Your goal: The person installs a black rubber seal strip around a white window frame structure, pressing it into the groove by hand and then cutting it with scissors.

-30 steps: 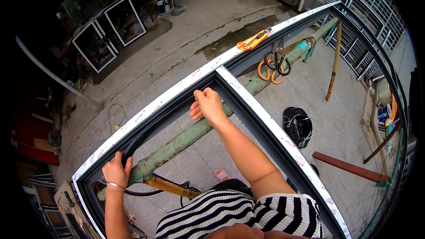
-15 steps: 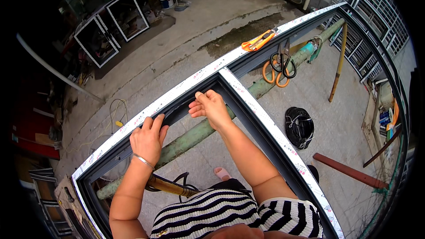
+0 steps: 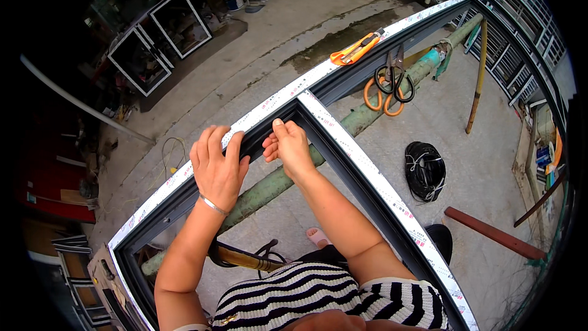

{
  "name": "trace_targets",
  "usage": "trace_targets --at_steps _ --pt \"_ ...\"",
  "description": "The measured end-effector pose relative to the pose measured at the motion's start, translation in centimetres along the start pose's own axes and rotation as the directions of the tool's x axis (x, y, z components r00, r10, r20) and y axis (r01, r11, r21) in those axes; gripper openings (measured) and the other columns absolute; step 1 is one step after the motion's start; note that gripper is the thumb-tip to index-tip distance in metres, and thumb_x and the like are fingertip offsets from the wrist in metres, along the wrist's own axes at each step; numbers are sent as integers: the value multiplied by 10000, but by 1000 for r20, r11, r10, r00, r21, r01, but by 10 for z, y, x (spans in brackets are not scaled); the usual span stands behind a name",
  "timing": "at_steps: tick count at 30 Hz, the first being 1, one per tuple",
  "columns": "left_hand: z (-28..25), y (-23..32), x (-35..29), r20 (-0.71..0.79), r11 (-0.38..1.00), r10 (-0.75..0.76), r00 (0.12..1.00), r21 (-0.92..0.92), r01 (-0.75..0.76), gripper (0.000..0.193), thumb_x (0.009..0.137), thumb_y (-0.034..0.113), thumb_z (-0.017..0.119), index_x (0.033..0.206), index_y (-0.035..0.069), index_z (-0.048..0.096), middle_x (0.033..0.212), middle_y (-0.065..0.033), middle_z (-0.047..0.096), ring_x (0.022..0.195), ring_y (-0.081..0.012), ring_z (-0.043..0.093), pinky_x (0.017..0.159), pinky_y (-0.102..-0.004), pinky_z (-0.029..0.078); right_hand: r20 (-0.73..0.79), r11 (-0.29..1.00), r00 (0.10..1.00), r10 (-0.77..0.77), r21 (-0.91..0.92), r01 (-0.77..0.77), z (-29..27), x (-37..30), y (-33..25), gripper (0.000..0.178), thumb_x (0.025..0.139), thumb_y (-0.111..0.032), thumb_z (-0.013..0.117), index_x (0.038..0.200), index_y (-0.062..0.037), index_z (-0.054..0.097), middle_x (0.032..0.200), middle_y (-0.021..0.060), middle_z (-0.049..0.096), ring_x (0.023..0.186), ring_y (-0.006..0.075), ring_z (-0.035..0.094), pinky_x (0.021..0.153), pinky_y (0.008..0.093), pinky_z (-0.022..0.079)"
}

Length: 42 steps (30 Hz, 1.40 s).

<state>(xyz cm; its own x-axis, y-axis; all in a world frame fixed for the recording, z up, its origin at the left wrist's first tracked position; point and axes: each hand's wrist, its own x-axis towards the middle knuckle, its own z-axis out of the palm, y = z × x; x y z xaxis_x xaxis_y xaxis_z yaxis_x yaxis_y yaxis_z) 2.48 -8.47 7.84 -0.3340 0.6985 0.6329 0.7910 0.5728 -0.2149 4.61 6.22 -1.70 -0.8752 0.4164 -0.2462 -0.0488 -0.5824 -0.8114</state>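
Evidently joined up, the frame (image 3: 286, 92) lies under the fingers (image 3: 214, 140), but work along the dark channel (image 3: 258, 131) between them looks unfinished: left hand (image 3: 217, 168) loosely spread over the edge, right hand (image 3: 292, 152) curled, grip unclear, remainder not tellable.

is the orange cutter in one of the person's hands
No, the orange cutter lies on the white-faced frame, apart from the left hand and the right hand.

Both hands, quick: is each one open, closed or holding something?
Left hand: loosely open, fingers bent over the frame.
Right hand: partly curled near the frame's inner corner; whether it pinches anything cannot be told.
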Motion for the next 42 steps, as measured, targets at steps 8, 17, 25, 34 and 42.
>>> trace_targets --at_steps 8,17,25,34,42 --pt "56 -11 72 463 896 -122 878 -329 298 441 766 226 784 1140 40 643 1012 -170 683 949 -369 662 818 -454 519 35 997 996 -80 10 79 11 -3 12 285 1069 -234 472 934 16 487 773 124 610 564 205 663 500 319 588" --pt "67 6 74 489 920 -152 859 -248 304 434 753 265 781 1090 33 636 986 -178 692 947 -386 662 805 -460 523 -8 973 984 -178 -147 175 11 -12 5 255 1044 -188 510 930 39 484 739 116 636 584 200 695 496 309 581" --pt "72 5 79 450 927 -67 891 -302 222 423 797 306 770 1069 37 590 999 -167 663 931 -390 649 763 -497 508 19 974 981 -193 -119 194 12 -9 12 179 1034 -130 492 1024 49 498 796 117 665 603 174 686 514 299 576" --pt "73 13 84 529 900 -158 834 -271 342 436 817 306 757 1114 37 585 1026 -160 660 971 -388 636 793 -489 505 26 984 987 -161 -77 163 13 -11 3 144 1044 -101 454 1043 39 490 814 110 657 615 158 674 510 290 568" --pt "52 -15 48 466 893 83 881 -428 142 754 784 201 743 1448 1 448 1288 -208 573 1169 -403 552 996 -455 446 68 985 984 -166 -37 169 2 -5 18 229 1039 -168 506 916 19 462 790 134 660 607 197 689 541 322 582"
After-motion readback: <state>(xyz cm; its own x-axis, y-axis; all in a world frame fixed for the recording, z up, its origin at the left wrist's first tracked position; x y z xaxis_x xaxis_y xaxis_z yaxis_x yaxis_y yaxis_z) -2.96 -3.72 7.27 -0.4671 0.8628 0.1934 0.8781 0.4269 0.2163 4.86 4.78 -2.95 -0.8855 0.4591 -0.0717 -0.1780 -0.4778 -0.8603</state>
